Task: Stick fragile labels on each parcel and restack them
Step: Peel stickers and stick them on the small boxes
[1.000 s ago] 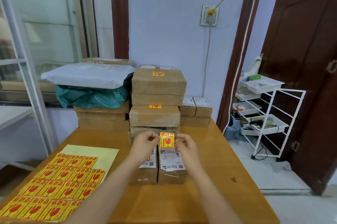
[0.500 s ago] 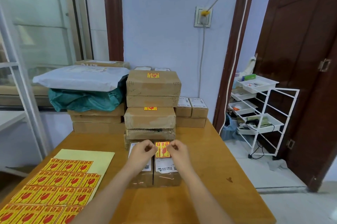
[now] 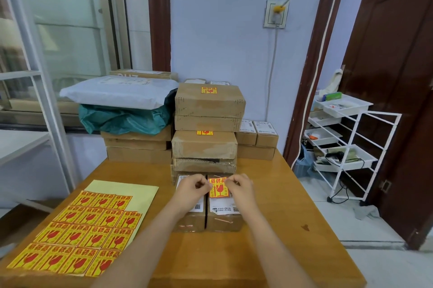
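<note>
Sticker sheet (image 3: 77, 231) is laid flat at the near left corner of the table (image 3: 269, 252), within easy reach; its far right part is bare backing, so several labels look already used. Two small parcels (image 3: 223, 215) are set side by side near the table's middle, touching, tops up. One fragile label (image 3: 217, 187) is held over the far end of the right-hand parcel. It is pinched at its left edge by the left hand (image 3: 193, 190) and at its right edge by the right hand (image 3: 239, 188), fingers curled in on both, probably to keep it taut and square for laying down. Whether it is already touching the cardboard cannot be told. Behind, a finished stack (image 3: 207, 123) is seen toward the far edge, with labels visible on two boxes. Unlabelled-looking boxes (image 3: 138, 149) and soft mailers are piled at the far left.
</note>
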Motion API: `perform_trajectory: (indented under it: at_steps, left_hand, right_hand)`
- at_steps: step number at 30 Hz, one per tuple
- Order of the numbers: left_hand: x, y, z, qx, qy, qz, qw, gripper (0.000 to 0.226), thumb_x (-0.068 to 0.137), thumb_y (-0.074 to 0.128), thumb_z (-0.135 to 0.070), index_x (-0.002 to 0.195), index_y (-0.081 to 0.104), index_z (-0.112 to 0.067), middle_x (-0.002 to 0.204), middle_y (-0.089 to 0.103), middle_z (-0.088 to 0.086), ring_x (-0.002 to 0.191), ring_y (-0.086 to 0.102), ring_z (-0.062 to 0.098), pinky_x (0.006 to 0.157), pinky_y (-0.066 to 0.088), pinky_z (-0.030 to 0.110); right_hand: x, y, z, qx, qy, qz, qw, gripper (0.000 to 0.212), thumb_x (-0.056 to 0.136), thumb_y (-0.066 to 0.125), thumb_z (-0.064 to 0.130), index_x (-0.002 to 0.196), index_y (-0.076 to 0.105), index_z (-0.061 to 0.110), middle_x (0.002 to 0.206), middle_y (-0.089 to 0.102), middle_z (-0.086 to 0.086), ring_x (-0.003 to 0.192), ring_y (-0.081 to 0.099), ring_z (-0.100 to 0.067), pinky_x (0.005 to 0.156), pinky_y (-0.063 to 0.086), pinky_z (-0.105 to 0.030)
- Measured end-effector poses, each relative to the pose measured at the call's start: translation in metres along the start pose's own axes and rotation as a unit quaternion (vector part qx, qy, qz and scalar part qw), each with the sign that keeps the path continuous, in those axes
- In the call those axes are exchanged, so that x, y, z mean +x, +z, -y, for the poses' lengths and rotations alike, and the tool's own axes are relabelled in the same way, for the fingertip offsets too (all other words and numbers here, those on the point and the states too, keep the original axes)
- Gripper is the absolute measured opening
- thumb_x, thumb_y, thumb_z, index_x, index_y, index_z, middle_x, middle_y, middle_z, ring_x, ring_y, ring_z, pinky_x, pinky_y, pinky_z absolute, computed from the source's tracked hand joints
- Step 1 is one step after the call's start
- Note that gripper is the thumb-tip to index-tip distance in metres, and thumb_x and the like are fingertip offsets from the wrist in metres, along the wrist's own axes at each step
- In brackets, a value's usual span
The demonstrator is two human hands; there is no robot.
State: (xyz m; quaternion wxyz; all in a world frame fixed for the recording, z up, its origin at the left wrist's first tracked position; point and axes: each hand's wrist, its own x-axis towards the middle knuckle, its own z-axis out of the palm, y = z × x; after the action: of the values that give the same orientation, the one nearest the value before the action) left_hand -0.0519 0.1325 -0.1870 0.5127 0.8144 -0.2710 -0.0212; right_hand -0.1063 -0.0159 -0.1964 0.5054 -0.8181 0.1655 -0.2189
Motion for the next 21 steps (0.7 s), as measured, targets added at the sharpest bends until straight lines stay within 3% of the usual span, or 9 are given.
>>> perform_trajectory:
  at_steps: [9, 11, 14, 18, 21]
  left_hand:
    - [0.002, 0.002, 0.003, 0.030, 0.012, 0.011, 0.999, 0.021, 0.089, 0.064, -0.021, 0.077, 0.065, -0.004, 0.087, 0.064, 0.005, 0.084, 0.060, 0.018, 0.078, 0.049, 0.031]
    - [0.002, 0.002, 0.004, 0.035, 0.016, 0.011, 0.999, 0.022, 0.089, 0.065, -0.021, 0.077, 0.065, -0.003, 0.086, 0.064, 0.004, 0.082, 0.060, 0.017, 0.077, 0.048, 0.031]
    - [0.001, 0.003, 0.003, 0.036, 0.016, 0.010, 0.999, 0.021, 0.089, 0.065, -0.020, 0.076, 0.065, -0.004, 0.083, 0.065, 0.003, 0.081, 0.060, 0.017, 0.076, 0.048, 0.031]
    - [0.001, 0.003, 0.003, 0.036, 0.015, 0.010, 0.999, 0.022, 0.089, 0.064, -0.020, 0.076, 0.063, -0.002, 0.082, 0.065, 0.006, 0.080, 0.060, 0.020, 0.075, 0.049, 0.033]
    - [0.001, 0.004, 0.004, 0.037, 0.016, 0.012, 0.999, 0.022, 0.089, 0.065, -0.019, 0.074, 0.063, -0.002, 0.081, 0.064, 0.004, 0.079, 0.059, 0.018, 0.074, 0.048, 0.032]
  right_hand:
    - [0.003, -0.005, -0.013, 0.029, -0.007, 0.038, 0.999, 0.032, 0.088, 0.062, 0.014, 0.058, 0.056, 0.019, 0.090, 0.050, 0.002, 0.105, 0.050, -0.028, 0.099, 0.037, -0.044]
    - [0.001, -0.003, -0.015, 0.027, -0.010, 0.032, 0.999, 0.030, 0.088, 0.062, 0.014, 0.059, 0.055, 0.019, 0.090, 0.051, 0.002, 0.104, 0.049, -0.025, 0.096, 0.038, -0.038]
    - [-0.005, 0.000, -0.014, 0.027, -0.018, 0.020, 0.999, 0.031, 0.090, 0.059, 0.013, 0.061, 0.050, 0.017, 0.090, 0.051, 0.001, 0.102, 0.044, -0.018, 0.080, 0.034, -0.017]
    - [-0.009, 0.003, -0.016, 0.039, -0.016, 0.004, 0.999, 0.028, 0.090, 0.058, 0.013, 0.064, 0.051, 0.018, 0.089, 0.050, 0.004, 0.100, 0.041, -0.013, 0.083, 0.030, -0.028]
    - [-0.011, 0.004, -0.017, 0.045, -0.016, 0.002, 0.999, 0.025, 0.090, 0.058, 0.013, 0.066, 0.053, 0.015, 0.090, 0.050, 0.004, 0.098, 0.040, -0.010, 0.080, 0.030, -0.020]
